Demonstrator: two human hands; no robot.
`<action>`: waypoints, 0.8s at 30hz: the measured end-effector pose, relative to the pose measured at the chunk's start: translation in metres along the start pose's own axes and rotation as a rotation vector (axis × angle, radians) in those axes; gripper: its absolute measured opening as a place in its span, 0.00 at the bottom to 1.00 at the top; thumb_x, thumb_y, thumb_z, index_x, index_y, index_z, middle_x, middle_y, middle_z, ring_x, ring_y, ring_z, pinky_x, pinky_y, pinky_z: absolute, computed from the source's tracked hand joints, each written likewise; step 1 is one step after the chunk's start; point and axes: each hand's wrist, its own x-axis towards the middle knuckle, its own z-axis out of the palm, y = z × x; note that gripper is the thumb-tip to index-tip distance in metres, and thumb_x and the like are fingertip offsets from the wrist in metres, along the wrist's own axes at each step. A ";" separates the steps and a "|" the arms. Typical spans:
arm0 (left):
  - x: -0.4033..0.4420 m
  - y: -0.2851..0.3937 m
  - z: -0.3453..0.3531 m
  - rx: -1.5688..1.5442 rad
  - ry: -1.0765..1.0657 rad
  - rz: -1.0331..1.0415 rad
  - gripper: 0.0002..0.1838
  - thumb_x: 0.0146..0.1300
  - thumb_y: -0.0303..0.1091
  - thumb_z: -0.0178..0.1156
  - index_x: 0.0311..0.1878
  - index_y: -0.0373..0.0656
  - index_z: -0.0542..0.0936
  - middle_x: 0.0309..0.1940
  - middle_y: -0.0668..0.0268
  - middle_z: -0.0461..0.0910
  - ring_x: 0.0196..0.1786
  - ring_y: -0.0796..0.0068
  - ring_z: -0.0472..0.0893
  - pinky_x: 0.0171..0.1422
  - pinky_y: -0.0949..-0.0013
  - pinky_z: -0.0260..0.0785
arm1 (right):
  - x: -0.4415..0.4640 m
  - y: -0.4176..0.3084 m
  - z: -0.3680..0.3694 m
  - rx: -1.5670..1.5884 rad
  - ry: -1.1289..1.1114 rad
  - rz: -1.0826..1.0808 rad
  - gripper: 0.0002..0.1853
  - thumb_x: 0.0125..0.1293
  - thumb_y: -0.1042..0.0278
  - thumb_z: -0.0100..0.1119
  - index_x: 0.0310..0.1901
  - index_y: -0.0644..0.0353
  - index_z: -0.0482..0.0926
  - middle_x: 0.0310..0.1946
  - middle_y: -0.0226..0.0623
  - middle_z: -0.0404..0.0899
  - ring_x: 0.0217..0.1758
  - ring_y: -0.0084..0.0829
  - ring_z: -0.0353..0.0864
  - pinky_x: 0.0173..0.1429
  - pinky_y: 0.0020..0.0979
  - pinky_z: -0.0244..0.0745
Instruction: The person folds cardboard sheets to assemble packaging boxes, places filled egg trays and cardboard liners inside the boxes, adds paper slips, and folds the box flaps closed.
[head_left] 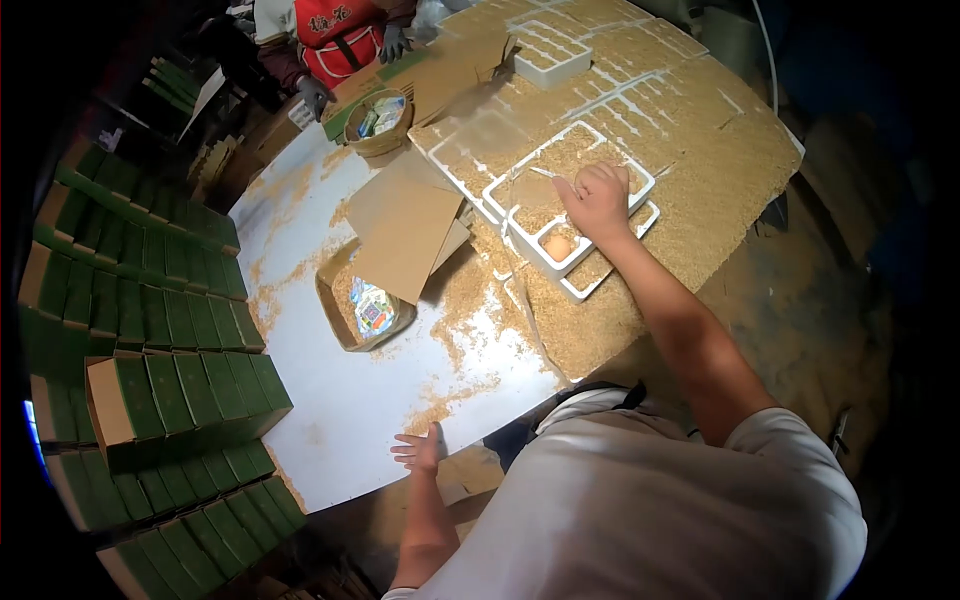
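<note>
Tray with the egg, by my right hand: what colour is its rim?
White. The tray shows best in the head view.

- White tray: thick-walled, divided, open side up, amid tan sawdust; another white rim shows below its near side.
- Egg: pale orange-brown, rounded, sitting in the tray's near corner compartment, upper side exposed.
- White-rimmed compartments: just beyond, filled with crumbly sawdust; whether they join the tray is unclear.

Wht tray, tan loose fill, dk grn boxes.
</note>
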 end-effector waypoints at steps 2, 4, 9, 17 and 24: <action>0.003 -0.002 0.000 0.019 0.019 -0.003 0.71 0.52 0.88 0.45 0.81 0.44 0.29 0.79 0.36 0.22 0.81 0.30 0.25 0.82 0.38 0.24 | -0.005 0.007 0.011 0.040 -0.039 -0.006 0.21 0.63 0.55 0.70 0.22 0.56 0.70 0.19 0.36 0.74 0.24 0.43 0.74 0.39 0.41 0.69; 0.004 -0.005 0.000 0.000 0.018 0.004 0.71 0.51 0.88 0.46 0.81 0.44 0.29 0.80 0.36 0.24 0.81 0.30 0.26 0.82 0.38 0.25 | -0.004 0.003 0.013 0.031 -0.028 0.076 0.21 0.63 0.56 0.70 0.22 0.57 0.70 0.15 0.37 0.71 0.19 0.45 0.71 0.32 0.40 0.68; 0.000 -0.002 -0.003 -0.056 -0.013 0.017 0.74 0.51 0.84 0.53 0.81 0.42 0.27 0.79 0.36 0.18 0.80 0.31 0.21 0.82 0.37 0.22 | -0.002 -0.006 0.012 0.152 0.032 0.123 0.15 0.62 0.61 0.71 0.27 0.56 0.75 0.24 0.36 0.76 0.23 0.40 0.77 0.30 0.38 0.72; -0.011 0.004 -0.007 -0.109 -0.019 0.021 0.75 0.50 0.81 0.58 0.80 0.43 0.24 0.78 0.37 0.16 0.80 0.34 0.19 0.82 0.40 0.19 | 0.005 -0.018 -0.001 0.211 0.146 -0.014 0.13 0.58 0.67 0.69 0.45 0.59 0.83 0.56 0.46 0.77 0.57 0.48 0.77 0.59 0.42 0.74; -0.019 0.003 -0.012 -0.150 -0.042 0.042 0.77 0.48 0.81 0.61 0.80 0.45 0.22 0.78 0.39 0.14 0.80 0.35 0.16 0.81 0.40 0.16 | 0.007 -0.012 0.007 0.136 0.012 -0.003 0.10 0.62 0.66 0.64 0.42 0.61 0.83 0.58 0.46 0.78 0.62 0.51 0.74 0.69 0.49 0.63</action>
